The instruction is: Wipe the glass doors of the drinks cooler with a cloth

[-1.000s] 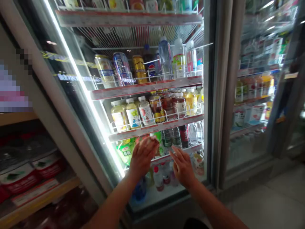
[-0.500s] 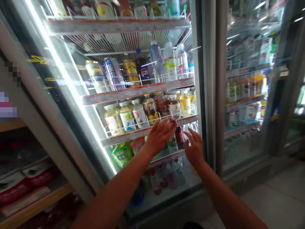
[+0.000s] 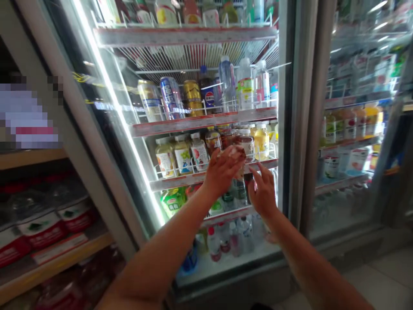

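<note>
My left hand (image 3: 223, 172) reaches to the glass door (image 3: 206, 56) of a lit drinks fridge, its fingers bent over a crumpled whitish-brown piece (image 3: 238, 151). What this piece is made of cannot be made out. To its right, my right hand (image 3: 263, 191) is raised with thumb and fingers apart, holding nothing. Whether its fingertips touch the glass is unclear. Behind the hands, on the third shelf, stand juice bottles, among them a yellow one (image 3: 261, 143) and a dark brown one (image 3: 213, 141). My left hand partly hides this row.
Cans (image 3: 192, 98) and bottles fill the shelf above. A green package (image 3: 172, 201) and small bottles (image 3: 214, 245) stand lower down. A second glass-fronted fridge (image 3: 342, 206) is at right. At left, a shelf (image 3: 97, 245) holds red-labelled packs.
The view has swung left, so the fridge sits farther right in the picture. My left hand has moved slightly up over the glass with the crumpled piece. My right hand stays raised with its fingers apart.
</note>
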### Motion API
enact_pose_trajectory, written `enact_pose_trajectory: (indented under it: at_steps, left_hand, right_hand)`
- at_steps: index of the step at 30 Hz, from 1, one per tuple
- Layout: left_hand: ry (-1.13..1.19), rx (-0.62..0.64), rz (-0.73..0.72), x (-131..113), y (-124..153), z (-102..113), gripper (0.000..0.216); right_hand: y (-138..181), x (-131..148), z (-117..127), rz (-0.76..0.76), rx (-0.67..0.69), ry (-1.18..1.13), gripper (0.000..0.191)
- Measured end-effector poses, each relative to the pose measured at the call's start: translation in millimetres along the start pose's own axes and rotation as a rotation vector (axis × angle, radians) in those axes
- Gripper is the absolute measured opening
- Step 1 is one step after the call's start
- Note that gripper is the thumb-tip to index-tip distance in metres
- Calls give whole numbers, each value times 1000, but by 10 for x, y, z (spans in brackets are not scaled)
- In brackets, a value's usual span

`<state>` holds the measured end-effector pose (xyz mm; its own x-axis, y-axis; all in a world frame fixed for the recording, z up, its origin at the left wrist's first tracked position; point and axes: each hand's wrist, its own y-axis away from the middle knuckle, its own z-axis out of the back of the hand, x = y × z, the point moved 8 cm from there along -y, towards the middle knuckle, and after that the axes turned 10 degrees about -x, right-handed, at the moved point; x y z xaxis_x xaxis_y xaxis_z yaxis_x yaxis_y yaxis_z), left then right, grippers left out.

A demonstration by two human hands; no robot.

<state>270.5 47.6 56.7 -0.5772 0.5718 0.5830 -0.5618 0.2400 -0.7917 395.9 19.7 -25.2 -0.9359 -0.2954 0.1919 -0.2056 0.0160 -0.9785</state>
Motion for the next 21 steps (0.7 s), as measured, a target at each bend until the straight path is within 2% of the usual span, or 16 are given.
enact_pose_trajectory:
  at_steps: [3,6,11,15,18,21]
  left_hand:
    - [-69,-55,156,415,-31,243,44]
    - [-133,-122,294,733,139,517,47]
    - [-224,-128,244,951,562,844,47]
    - [-301,-170,398,1319,811,1172,44]
    - [-323,-185,443,1341,1072,1296,44]
    - [-291,-100,297,1086,1341,1228,45]
  right_hand:
    - [-81,306,-108,89,51,-49,44]
    - [-41,554,-190,118,61,-76,49]
    - [40,844,-331,117,53,-54,56]
    - [80,1128,-459,169,77,-82,60]
    - [187,1322,-537,177,105,-106,69]
    - [350,1518,-617,214,179,-140,73]
